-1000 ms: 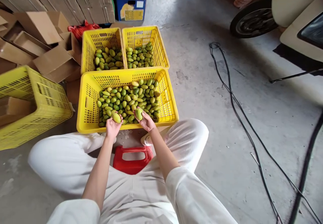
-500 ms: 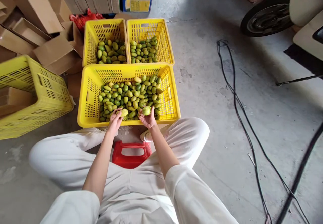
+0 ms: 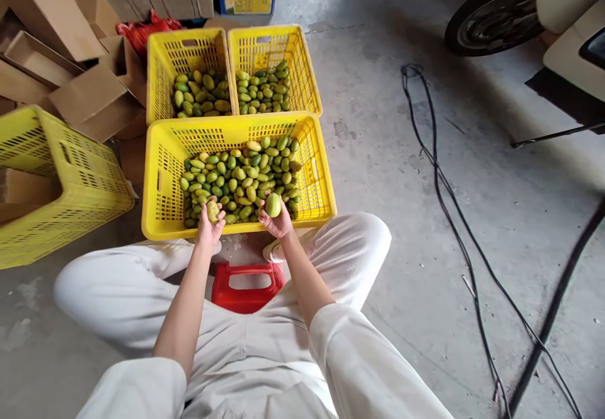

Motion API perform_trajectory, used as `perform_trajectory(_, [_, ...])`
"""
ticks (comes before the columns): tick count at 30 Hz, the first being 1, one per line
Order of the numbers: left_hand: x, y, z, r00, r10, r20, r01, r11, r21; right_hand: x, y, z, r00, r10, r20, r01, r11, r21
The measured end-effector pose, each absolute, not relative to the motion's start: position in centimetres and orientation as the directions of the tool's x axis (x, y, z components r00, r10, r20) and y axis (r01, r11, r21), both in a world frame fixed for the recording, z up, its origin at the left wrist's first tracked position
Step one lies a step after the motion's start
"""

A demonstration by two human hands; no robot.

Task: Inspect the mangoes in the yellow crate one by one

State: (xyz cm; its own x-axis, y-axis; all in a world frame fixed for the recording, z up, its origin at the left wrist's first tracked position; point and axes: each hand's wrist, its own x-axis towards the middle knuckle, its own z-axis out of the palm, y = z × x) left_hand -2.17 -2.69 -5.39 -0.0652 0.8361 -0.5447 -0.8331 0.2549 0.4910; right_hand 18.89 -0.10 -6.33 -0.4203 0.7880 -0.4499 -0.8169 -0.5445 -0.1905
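My left hand [image 3: 208,230] holds a yellowish-green oval fruit [image 3: 213,212] with dark spots, the palm turned up. Between the fingers and thumb of my right hand [image 3: 280,223] sits a smoother, light green oval fruit [image 3: 273,205]. Both hands hover over the near rim of a wide yellow crate [image 3: 239,123], apart from each other. Many loose green and yellowish fruits [image 3: 246,179] of the same oval kind lie in that crate, partly hidden by my hands.
Behind stand two smaller yellow crates, the left one [image 3: 155,79] and the right one [image 3: 309,79], both holding similar fruits. Another yellow crate [image 3: 89,179] and open cardboard boxes [image 3: 89,97] are on the left. Black cables [image 3: 437,167] cross the floor near a parked vehicle's wheel [image 3: 496,19]. A red stool [image 3: 246,302] is under me.
My left hand has rolled palm up, turning its fruit to a spotted side. In my right hand the fruit has tipped more upright. The view has shifted slightly.
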Motion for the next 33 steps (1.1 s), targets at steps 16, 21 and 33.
perform_trajectory(16, [-1.7,-2.8,-5.9,-0.139,0.828,-0.544,-0.749,0.271,0.604,18.3,-0.1,-7.4,-0.295,0.836,-0.462,-0.825,-0.467,-0.319])
perform_trajectory(21, [-1.7,-2.7,-6.2,-0.153,0.793,-0.590,-0.797,0.254,0.548,18.5,-0.3,-7.1,-0.299,0.858,-0.419,-0.799,-0.465,-0.381])
perform_trajectory(33, [-2.1,-3.1,-4.5,-0.043,0.819,-0.573,-0.848,0.273,0.454,18.8,-0.1,-6.6,-0.448,0.755,-0.479,-0.749,-0.609,-0.260])
